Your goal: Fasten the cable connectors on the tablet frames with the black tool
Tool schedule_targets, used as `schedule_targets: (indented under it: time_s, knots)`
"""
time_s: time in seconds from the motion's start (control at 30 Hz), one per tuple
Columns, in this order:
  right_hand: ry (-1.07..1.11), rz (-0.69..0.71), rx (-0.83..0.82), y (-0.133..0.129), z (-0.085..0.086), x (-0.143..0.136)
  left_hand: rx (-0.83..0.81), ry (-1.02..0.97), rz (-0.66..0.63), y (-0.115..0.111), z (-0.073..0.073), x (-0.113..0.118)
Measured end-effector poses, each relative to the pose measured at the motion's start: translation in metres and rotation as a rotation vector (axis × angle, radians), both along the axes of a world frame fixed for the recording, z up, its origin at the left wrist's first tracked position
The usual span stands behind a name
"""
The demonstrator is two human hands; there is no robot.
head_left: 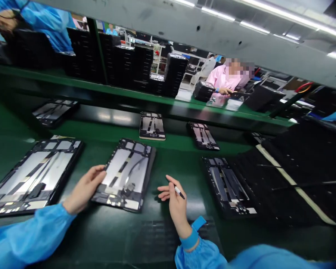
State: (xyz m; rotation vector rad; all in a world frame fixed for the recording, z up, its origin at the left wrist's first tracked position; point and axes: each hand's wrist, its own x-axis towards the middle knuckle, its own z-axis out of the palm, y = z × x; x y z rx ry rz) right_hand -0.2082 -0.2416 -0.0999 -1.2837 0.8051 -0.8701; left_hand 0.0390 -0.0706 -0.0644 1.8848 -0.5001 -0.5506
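My left hand is closed on the left edge of an opened tablet, thumb on top. Its silvery inside shows, with black strips and parts along the lower end, and its right edge looks slightly raised. To the right of that tablet, my right hand hovers over the green bench, apart from it. A slim pen-like tool with a white body and dark tip is tucked in this hand, while some fingers stretch out. A blue band goes round my right wrist.
At left lies a stack of opened tablets; another opened tablet is at right beside black sheeting. Smaller-looking tablets line the back of the green bench. Above, a shelf edge carries dark stacks. Co-workers are beyond.
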Motion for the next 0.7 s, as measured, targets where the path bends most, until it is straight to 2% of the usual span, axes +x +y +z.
schedule_targets:
  time_s: [0.07,0.13,0.2,0.33,0.4,0.5,0.6,0.7]
  knots:
    - [0.038,0.024,-0.004,-0.003,0.003,-0.005,0.002,0.017,-0.105,0.001,-0.008,-0.021]
    - [0.084,0.065,-0.029,-0.004,0.005,-0.014,0.02,-0.002,-0.205,0.001,-0.01,-0.027]
    - [0.15,0.101,-0.101,-0.002,0.005,-0.028,0.075,-0.109,-0.315,0.008,-0.009,-0.021]
    - [0.334,0.193,-0.33,0.015,-0.001,-0.058,0.182,-0.342,-0.69,0.037,-0.009,-0.004]
    - [0.402,0.245,-0.394,0.023,-0.006,-0.064,0.178,-0.394,-0.793,0.044,-0.013,-0.004]
    - [0.444,0.288,-0.398,0.021,-0.009,-0.064,0.161,-0.443,-0.779,0.037,-0.023,-0.014]
    - [0.44,0.324,-0.384,0.002,-0.005,-0.062,0.154,-0.456,-0.736,0.023,-0.032,-0.03]
    - [0.467,0.37,-0.382,-0.015,0.001,-0.066,0.153,-0.455,-0.706,0.019,-0.036,-0.046]
